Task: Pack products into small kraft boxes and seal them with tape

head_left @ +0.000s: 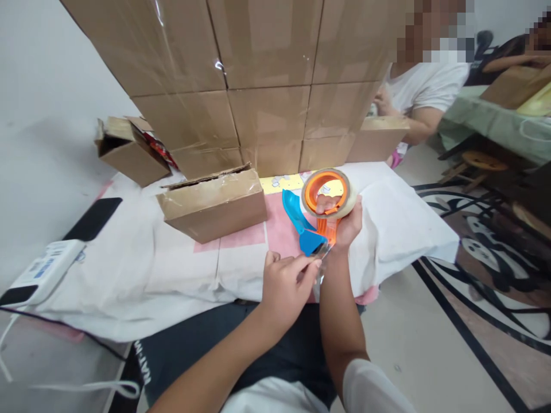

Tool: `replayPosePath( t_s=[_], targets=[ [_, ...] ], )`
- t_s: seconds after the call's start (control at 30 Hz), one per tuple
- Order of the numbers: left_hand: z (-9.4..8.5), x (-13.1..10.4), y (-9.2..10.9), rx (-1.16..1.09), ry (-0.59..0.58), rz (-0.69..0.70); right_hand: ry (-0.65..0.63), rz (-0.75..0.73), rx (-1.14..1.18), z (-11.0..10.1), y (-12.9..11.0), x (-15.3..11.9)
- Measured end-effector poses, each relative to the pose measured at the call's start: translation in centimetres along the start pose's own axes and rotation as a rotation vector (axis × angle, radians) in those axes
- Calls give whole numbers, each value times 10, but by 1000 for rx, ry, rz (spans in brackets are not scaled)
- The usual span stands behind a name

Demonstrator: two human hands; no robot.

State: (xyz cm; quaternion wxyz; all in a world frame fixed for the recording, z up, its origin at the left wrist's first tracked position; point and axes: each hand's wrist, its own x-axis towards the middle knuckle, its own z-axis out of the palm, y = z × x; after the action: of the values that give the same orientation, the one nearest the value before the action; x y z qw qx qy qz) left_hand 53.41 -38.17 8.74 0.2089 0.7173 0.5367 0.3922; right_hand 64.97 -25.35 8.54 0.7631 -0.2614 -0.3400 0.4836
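Note:
My right hand [346, 221] grips an orange and blue tape dispenser [328, 229] with a large roll of clear tape [351, 201] on it, its fingers partly inside the ring. My left hand [288, 287] is closed just below the blue head, thumb and forefinger pinching the loose end of the clear tape [321, 265]. Left of the dispenser a brown cardboard box [219, 203] lies on the cloth-covered table [172, 264], shiny tape along its top edge.
Stacked taped boxes [267, 109] form a wall behind. An open box [133, 152] stands at the back left, near a black phone-like object [93, 219] and a white power strip [49, 269]. Another person [424, 86] sits beyond the stack at right, beside a box [376, 139].

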Motion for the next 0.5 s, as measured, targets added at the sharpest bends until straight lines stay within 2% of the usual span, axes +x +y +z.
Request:
replayPosePath(
  t_s=[0.1,0.17,0.37,0.5],
  targets=[
    [5,0,-3,76,76,94,-123,44,45,4,-6,-1],
    [6,1,-5,124,121,138,-144,55,45,7,-7,-2],
    [6,4,-10,181,151,183,-125,71,6,9,-5,1],
    [2,4,-10,122,102,111,-43,68,-34,6,-1,2]
  ],
)
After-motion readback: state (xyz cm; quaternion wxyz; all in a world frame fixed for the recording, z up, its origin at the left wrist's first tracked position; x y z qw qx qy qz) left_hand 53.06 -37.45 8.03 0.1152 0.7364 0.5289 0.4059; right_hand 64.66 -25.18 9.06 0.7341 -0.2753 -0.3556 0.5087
